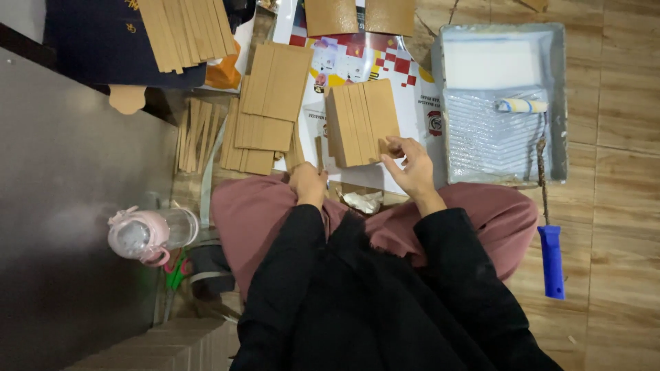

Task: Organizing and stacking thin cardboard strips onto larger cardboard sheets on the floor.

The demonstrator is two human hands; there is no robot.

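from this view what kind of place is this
Probably a home floor used as a craft or painting spot. A person sits on wood-look flooring with stacks of cardboard strips, a paint tray holding a small roller, and printed paper sheets spread underneath.

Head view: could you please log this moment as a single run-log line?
right hand: fingers on cardboard strip stack | left hand: resting on lap, holds nothing visible | paint tray with roller at right | pink bottle at left

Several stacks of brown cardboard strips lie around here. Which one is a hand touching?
The fanned stack on the printed paper, directly left of the paint tray. The right hand grips its near corner; the other stacks lie untouched further left.
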